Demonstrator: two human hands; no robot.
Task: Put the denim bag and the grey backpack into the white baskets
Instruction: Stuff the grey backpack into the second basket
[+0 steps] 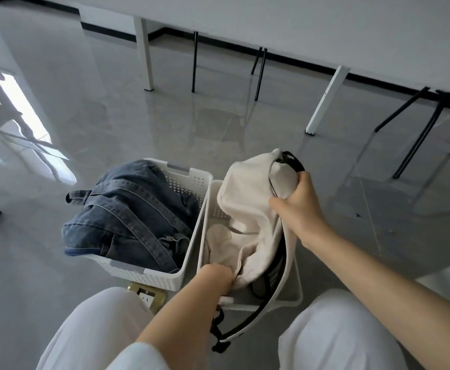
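Both knees frame my left hand (215,279) and right hand (296,206), fingers clenched on the pale grey backpack (247,209); I should tuck its dangling strap (247,327) inside the right basket (296,295), beside the basketed denim bag (127,209).

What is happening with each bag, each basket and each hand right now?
denim bag: lying in the left basket, bulging over its rim.
left basket: filled.
grey backpack: partly in the right basket, top held up, strap hanging out.
right basket: partly filled.
left hand: gripping the backpack's lower end.
right hand: gripping its top.
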